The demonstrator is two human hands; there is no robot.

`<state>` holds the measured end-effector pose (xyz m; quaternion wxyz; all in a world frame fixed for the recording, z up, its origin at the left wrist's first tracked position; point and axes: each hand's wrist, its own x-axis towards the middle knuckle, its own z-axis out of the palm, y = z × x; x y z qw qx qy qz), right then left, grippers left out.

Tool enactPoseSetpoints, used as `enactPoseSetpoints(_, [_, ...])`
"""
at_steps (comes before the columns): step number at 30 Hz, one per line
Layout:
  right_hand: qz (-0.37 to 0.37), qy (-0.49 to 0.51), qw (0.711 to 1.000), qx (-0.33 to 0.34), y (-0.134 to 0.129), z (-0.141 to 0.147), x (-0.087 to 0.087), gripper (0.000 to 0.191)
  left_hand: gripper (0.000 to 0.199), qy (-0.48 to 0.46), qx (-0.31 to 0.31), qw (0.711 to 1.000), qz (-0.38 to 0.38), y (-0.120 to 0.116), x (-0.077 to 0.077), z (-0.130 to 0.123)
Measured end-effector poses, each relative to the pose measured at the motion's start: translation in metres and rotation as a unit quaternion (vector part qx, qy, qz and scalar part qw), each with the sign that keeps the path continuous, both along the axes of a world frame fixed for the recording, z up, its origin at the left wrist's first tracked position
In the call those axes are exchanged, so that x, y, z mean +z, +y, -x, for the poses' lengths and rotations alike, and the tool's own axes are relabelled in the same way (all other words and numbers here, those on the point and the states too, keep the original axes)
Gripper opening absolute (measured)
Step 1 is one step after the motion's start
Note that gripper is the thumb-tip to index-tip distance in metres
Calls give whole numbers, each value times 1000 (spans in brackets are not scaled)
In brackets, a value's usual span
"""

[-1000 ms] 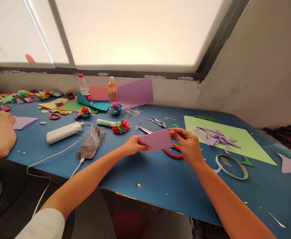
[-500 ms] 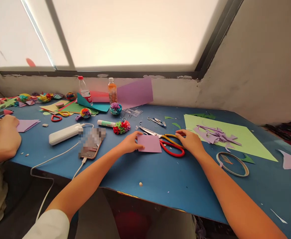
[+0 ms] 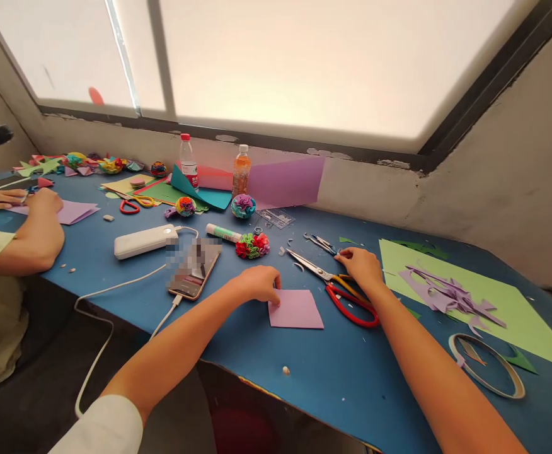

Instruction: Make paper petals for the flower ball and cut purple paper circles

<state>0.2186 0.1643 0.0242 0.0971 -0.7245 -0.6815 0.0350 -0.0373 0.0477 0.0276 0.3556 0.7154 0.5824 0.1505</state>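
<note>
My left hand (image 3: 259, 284) is closed on the upper left edge of a small folded purple paper square (image 3: 299, 312), which lies on the blue table. My right hand (image 3: 363, 268) reaches over the scissors' handles, its fingertips together at the near end of a slim metal tool that looks like a drawing compass (image 3: 322, 243). Below that hand, the large scissors (image 3: 350, 309) with red and yellow handles rest with their blades pointing up and left. A glue stick (image 3: 222, 232) and a red and green paper flower ball (image 3: 252, 246) sit beyond my left hand.
A light green sheet (image 3: 534, 315) carrying purple scraps (image 3: 446, 290) and a tape ring (image 3: 517, 384) are on the right. A phone (image 3: 195, 271), a power bank (image 3: 144, 241) and cable are left. Bottles (image 3: 241, 170) stand behind. A co-worker's hands (image 3: 44, 200) are at far left.
My right hand has moved from beside the scissors' handles to the end of the compass. My left hand and the purple square have come nearer, away from the scissors. The view has turned left.
</note>
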Motion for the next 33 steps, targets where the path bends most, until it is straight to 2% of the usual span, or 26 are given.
enactPoseSetpoints(3, [-30, 27, 999, 10, -5, 3, 3, 26, 29, -7, 10, 1000, -19, -2, 2, 0])
enactPoseSetpoints(6, [-83, 74, 994, 21, -16, 9, 15, 21, 22, -28, 46, 997, -62, -2, 4, 1])
enactPoseSetpoints(9, [-139, 136, 980, 43, -34, 17, 39, 17, 14, -54, 95, 988, -112, -1, 9, 2])
enactPoseSetpoints(12, [-172, 201, 961, 84, -59, 27, 68, 18, 20, -92, 134, 973, -163, 1, 14, 4])
enactPoseSetpoints(15, [-176, 258, 941, 128, -82, 39, 89, 24, 26, -142, 126, 962, -198, 3, 16, 4])
enactPoseSetpoints(17, [-163, 294, 929, 154, -94, 48, 95, 31, 28, -205, 87, 954, -199, 3, 15, 3])
enactPoseSetpoints(21, [-141, 358, 899, 209, -113, 66, 96, 32, 24, -342, -31, 932, -116, 1, 11, 0])
enactPoseSetpoints(24, [-132, 373, 885, 244, -123, 72, 93, 28, 16, -376, -86, 921, -57, -2, 10, -3])
enactPoseSetpoints(28, [-114, 368, 881, 276, -127, 72, 87, 25, 15, -372, -90, 924, -19, -7, 11, -7])
enactPoseSetpoints(33, [-96, 359, 881, 293, -125, 69, 79, 19, 23, -337, -84, 938, 1, -10, 10, -11])
